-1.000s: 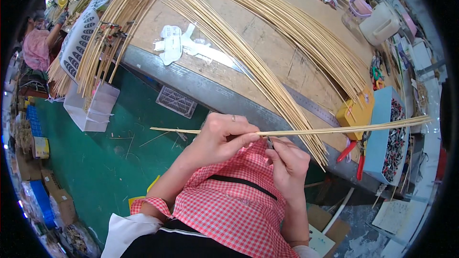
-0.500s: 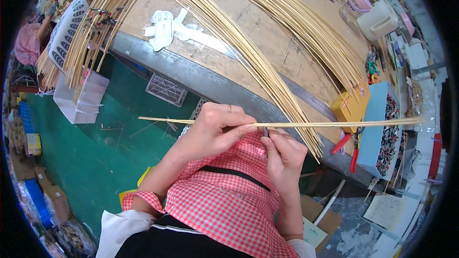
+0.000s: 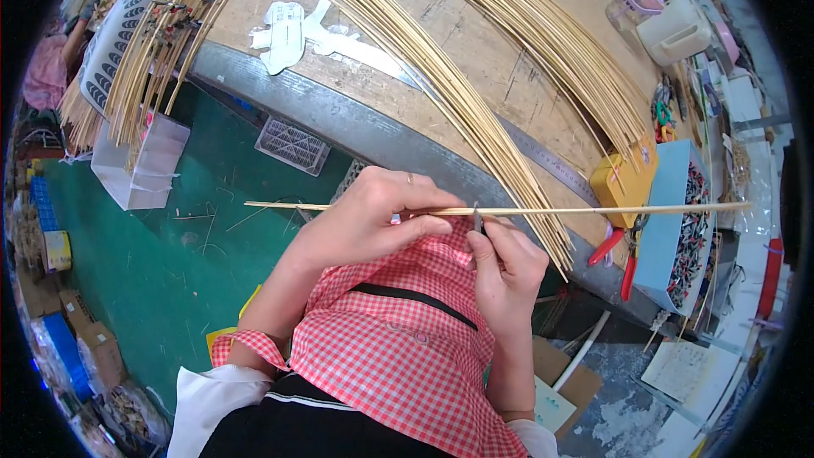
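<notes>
Left hand [image 3: 360, 225] fingers pinch the long thin pale bamboo strip [image 3: 593, 209], light and springy, mid-length, while right hand [image 3: 507, 267] grips a small dark blade [image 3: 477, 219].

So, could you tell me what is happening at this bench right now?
A person holds one long thin bamboo strip level in front of them. The left hand grips it, and the right hand presses a small dark blade against it. Behind, many more strips lie fanned across the wooden workbench.
</notes>
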`<control>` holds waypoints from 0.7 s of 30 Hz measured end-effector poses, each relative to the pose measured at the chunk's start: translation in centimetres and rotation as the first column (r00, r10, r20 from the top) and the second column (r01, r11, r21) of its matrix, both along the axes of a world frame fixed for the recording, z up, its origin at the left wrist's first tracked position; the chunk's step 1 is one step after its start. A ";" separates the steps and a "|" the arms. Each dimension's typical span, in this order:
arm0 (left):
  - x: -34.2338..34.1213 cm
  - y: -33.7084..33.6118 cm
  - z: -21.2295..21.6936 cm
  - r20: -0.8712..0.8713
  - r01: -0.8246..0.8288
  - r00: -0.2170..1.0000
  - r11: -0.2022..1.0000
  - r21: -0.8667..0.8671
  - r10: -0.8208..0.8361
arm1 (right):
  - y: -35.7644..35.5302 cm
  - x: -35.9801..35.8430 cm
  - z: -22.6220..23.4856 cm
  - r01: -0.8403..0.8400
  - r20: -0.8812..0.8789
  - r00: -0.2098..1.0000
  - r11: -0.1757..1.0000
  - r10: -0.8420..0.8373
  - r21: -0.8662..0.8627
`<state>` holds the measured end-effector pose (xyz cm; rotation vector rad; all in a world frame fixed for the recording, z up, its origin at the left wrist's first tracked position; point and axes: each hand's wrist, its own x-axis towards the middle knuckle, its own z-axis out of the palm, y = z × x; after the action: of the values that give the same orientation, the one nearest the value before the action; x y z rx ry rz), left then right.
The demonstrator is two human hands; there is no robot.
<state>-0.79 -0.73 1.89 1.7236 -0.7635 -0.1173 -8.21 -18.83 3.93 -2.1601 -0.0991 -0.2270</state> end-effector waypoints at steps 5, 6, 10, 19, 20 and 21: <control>0.8 1.2 0.3 -0.020 0.038 0.999 0.996 0.076 -0.037 | -0.4 0.0 -0.7 0.068 -0.064 0.996 0.996 -0.064 0.066; 0.8 1.2 0.2 -0.018 0.038 0.999 0.997 0.074 -0.037 | -0.4 0.0 -0.7 0.067 -0.067 0.996 0.995 -0.063 0.069; 0.7 1.2 -0.1 -0.022 0.036 0.999 0.996 0.081 -0.034 | -0.4 0.0 -1.0 0.063 -0.081 0.995 0.993 -0.055 0.104; -0.2 -0.3 -0.1 0.017 -0.034 0.999 0.999 -0.017 0.034 | -0.4 -0.2 -0.9 0.023 -0.083 0.996 0.990 -0.011 0.139; -0.4 -0.5 -0.1 0.014 -0.050 0.999 0.998 -0.031 0.050 | -0.5 -0.2 -0.9 0.021 -0.074 0.997 0.991 -0.012 0.129; -0.5 -0.5 -0.1 0.015 -0.052 0.998 0.998 -0.035 0.053 | -0.6 -0.3 -0.9 0.019 -0.065 0.998 0.993 -0.012 0.119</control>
<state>-1.24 -1.27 1.80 1.7124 -0.7275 -0.0542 -8.49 -19.40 3.06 -2.0469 -0.0311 -0.1681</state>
